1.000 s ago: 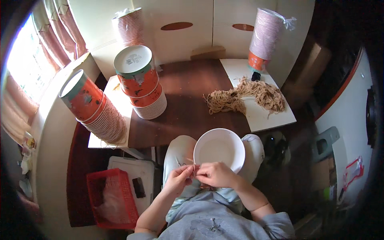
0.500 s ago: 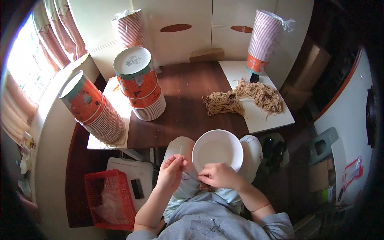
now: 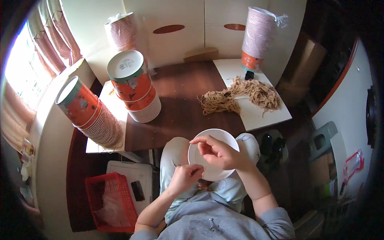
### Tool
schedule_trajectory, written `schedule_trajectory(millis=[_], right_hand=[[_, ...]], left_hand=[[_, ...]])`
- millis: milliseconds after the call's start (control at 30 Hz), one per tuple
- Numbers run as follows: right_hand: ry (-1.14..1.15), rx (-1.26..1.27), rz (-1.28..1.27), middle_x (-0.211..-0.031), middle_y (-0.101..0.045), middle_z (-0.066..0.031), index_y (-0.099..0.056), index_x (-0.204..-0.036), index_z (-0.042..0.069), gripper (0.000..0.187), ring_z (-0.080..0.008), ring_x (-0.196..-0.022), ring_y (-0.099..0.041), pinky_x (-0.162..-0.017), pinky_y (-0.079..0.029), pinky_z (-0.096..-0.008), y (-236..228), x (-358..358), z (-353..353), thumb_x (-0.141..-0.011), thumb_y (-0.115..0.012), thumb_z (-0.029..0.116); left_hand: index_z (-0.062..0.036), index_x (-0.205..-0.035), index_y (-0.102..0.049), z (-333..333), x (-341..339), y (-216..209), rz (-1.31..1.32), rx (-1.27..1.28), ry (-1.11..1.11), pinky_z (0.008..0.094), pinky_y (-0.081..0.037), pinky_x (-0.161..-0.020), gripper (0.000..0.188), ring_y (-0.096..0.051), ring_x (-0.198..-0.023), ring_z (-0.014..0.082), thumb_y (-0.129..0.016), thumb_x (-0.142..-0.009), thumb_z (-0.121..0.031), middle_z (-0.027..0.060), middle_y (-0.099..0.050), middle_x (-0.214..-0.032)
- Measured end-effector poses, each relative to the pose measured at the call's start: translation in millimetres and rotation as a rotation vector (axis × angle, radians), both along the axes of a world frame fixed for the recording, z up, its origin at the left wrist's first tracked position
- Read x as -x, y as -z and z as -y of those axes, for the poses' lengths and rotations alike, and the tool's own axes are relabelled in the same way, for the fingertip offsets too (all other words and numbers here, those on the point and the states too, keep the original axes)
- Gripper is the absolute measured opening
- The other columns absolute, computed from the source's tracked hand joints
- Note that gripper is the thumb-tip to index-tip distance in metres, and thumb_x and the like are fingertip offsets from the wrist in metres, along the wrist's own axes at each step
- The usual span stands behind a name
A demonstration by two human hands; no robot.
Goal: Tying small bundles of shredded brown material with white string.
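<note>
A white-lined round paper tub (image 3: 226, 138) rests open side up between my thighs. Closed in a pinch, my left hand (image 3: 186, 178) is at the tub's near left rim, with a thin pale strand at its fingertips. My right hand (image 3: 219, 154) is raised over the tub's mouth, fingers curled and partly blurred; what it may hold is too small to make out. Beyond the knees, a loose bundle of tan twine (image 3: 256, 96) lies across the right part of the table.
Stacks of orange-and-green tubs stand at the table's left, one upside down (image 3: 132, 88), one leaning (image 3: 88, 112). Wrapped stacks rise behind, at back left (image 3: 122, 34) and back right (image 3: 256, 36). A red basket (image 3: 112, 200) sits low left beside a dark phone-like slab (image 3: 137, 191).
My right hand has lifted from the tub's near rim to above its mouth. My left hand has moved right and down to the rim. The view has shifted slightly.
</note>
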State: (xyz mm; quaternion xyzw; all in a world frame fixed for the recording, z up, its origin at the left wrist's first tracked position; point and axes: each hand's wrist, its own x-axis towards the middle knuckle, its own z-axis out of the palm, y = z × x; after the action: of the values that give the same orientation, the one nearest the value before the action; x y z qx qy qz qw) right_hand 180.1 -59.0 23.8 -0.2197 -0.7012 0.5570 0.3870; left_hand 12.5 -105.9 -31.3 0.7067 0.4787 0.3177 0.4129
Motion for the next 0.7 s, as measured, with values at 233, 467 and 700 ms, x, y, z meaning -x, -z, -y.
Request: schedule_trajectory(millis=[233, 467, 700], right_hand=[[0.119, -0.218, 0.197, -0.087, -0.054, -0.0055, -0.060, -0.089, 0.003, 0.029, -0.0166, -0.081, -0.053, -0.076, -0.042, -0.0264, 26.8, 6.8, -22.6, -0.069, -0.042, -0.008], [0.410, -0.530, 0.553, -0.087, -0.058, -0.0023, -0.063, -0.079, 0.013, 0.013, -0.0177, -0.082, -0.054, -0.076, -0.036, -0.0323, 31.4, -11.0, 24.3, -0.072, -0.065, 0.023], [0.443, -0.510, 0.590, -0.073, -0.057, -0.0005, -0.059, -0.071, 0.012, 0.012, -0.0178, -0.075, -0.055, -0.074, -0.035, -0.0326, 47.2, -9.0, 40.4, -0.070, -0.067, 0.022]], left_hand=[[0.0016, -0.089, -0.063, 0.8, 3.1, 3.9, 0.238, 0.262, 0.175, 0.0251, -0.048, -0.058, 0.018, -0.059, -0.062, 0.0107, -0.055, -0.083, -0.013, 0.0076, -0.064, -0.070], [0.0036, -0.091, -0.061, 0.5, 18.7, 15.4, 0.492, 0.523, 0.075, 0.0214, -0.046, -0.066, 0.023, -0.056, -0.069, 0.0086, -0.054, -0.086, -0.017, 0.0048, -0.062, -0.076], [0.0031, -0.093, -0.060, -0.9, 16.4, 13.9, 0.510, 0.544, 0.094, 0.0236, -0.046, -0.073, 0.023, -0.059, -0.078, 0.0119, -0.052, -0.087, -0.017, 0.0065, -0.063, -0.082]])
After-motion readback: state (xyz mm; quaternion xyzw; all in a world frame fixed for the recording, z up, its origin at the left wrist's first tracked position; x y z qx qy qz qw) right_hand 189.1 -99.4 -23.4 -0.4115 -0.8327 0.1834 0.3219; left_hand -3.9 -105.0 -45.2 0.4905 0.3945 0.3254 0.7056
